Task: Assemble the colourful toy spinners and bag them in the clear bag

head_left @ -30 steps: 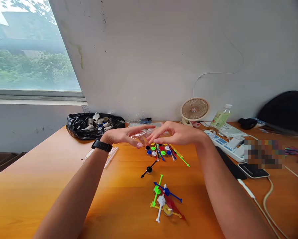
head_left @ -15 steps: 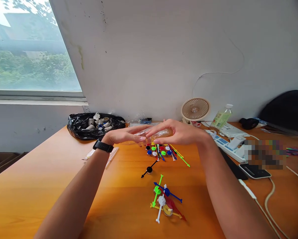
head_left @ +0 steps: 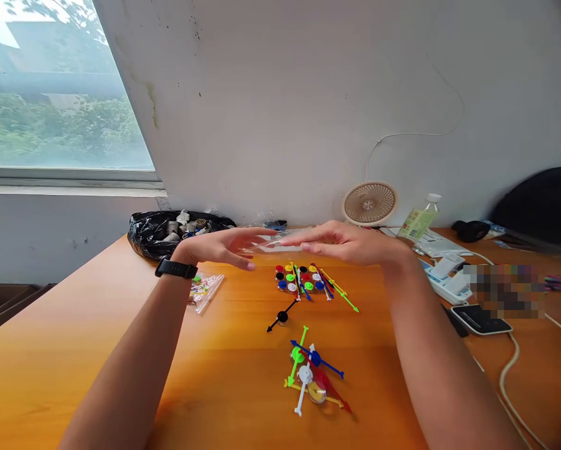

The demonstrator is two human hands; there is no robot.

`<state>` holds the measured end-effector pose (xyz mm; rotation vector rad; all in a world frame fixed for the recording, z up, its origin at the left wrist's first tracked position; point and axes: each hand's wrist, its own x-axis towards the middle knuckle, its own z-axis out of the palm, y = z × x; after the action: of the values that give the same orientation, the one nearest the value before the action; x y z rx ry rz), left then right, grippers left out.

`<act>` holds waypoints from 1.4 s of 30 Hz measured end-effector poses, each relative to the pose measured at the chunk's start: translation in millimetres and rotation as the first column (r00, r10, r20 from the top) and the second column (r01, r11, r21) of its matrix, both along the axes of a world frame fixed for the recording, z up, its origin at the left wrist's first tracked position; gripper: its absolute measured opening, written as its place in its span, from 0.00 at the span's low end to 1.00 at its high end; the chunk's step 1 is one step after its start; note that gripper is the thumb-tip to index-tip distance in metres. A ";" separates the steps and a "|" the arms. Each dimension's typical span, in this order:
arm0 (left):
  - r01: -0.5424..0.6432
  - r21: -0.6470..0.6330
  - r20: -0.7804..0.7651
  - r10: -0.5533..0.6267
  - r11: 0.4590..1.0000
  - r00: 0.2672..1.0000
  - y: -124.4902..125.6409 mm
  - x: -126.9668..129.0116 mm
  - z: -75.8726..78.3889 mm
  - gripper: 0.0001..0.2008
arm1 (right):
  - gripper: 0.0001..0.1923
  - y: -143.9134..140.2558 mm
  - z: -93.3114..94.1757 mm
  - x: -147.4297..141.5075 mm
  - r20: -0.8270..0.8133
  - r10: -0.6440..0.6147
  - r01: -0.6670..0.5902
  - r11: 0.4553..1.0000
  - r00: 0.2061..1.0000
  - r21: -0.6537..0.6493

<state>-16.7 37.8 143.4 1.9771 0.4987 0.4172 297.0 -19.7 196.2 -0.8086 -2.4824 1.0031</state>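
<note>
Your forearms reach out over the orange wooden table (head_left: 74,350), smooth with a slight sheen. Beyond your left hand (head_left: 215,247), a crumpled black plastic bag (head_left: 153,234) of small parts sits against the wall. Beyond your right hand (head_left: 350,244), a round beige fan (head_left: 368,203); to its right, a white power strip (head_left: 449,281). Your hands are raised, fingertips nearly meeting, fingers flat and extended, pinching a thin clear plastic bag (head_left: 273,242) between them. It's stretched level, probably to keep it flat or open, though how tight the grip is can't be told. Just below your hands, a cluster of round coloured discs (head_left: 299,279) and thin plastic arrows. Nearer you, a lone black arrow (head_left: 281,317), then a loose pile of arrows (head_left: 311,375), stiff, glossy, pointed.
</note>
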 end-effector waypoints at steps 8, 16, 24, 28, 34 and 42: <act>-0.401 0.291 0.061 0.401 0.869 0.914 13.7 -20.3 3.5 0.15 | 0.20 8.9 -3.1 16.9 0.011 -0.108 0.108 0.993 0.994 0.057; -0.608 -0.065 0.335 0.591 0.791 0.734 23.9 18.7 -23.6 0.28 | 0.26 10.5 -11.9 -1.3 -0.076 -0.180 0.192 0.960 0.981 0.203; -0.453 -0.427 0.450 0.618 0.783 0.644 28.2 52.5 -36.0 0.35 | 0.41 18.4 -36.6 -30.3 -0.047 -0.195 0.201 0.950 0.980 0.240; -0.481 -0.351 0.427 0.594 0.804 0.682 24.4 53.7 -33.4 0.35 | 0.46 24.2 -43.7 -31.7 -0.026 -0.165 0.166 0.957 0.986 0.239; -0.525 -0.269 0.420 0.589 0.808 0.691 26.1 54.7 -34.2 0.33 | 0.51 26.4 -45.7 -30.2 -0.003 -0.153 0.151 0.975 0.988 0.164; -0.594 -0.196 0.443 0.611 0.780 0.656 26.4 51.8 -29.9 0.34 | 0.56 24.1 -42.0 -29.2 -0.097 0.032 -0.025 0.997 0.995 0.068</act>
<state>35.1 64.2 113.6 1.5337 0.8246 1.2890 267.8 4.4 154.2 -0.6885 -2.4359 0.9408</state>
